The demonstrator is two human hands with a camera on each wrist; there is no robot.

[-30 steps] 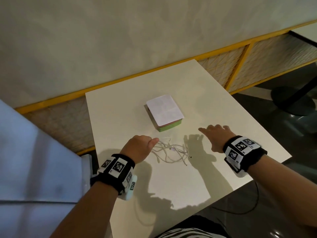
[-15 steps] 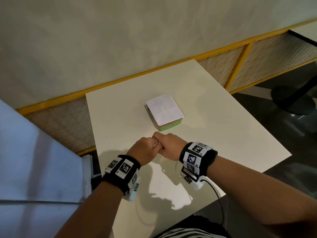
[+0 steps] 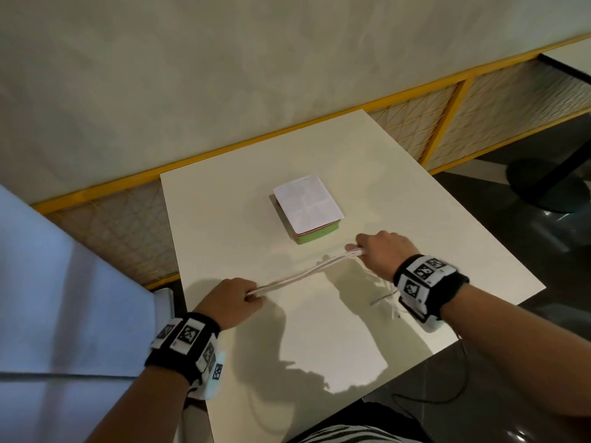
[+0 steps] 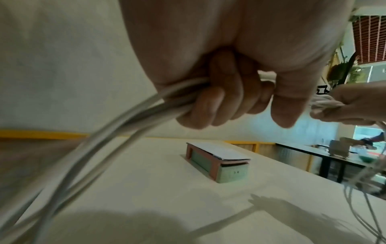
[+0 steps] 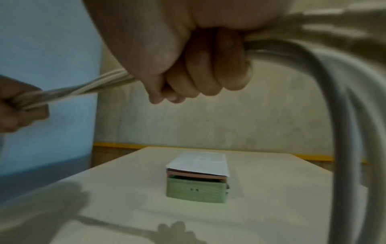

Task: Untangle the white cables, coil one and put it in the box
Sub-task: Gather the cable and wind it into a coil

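Now pulling apart from fists-together, both hands' fingers (image 4: pixel 211 105) clamping light, limp, slippery white cables (image 3: pixel 303 274) stretching between; gripping near strand ends.

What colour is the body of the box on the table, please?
Light green body on the box, under a pinkish lid; the right wrist view shows it best.

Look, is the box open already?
No, the box on the table has its lid with white paper on top, and the cables are outside.
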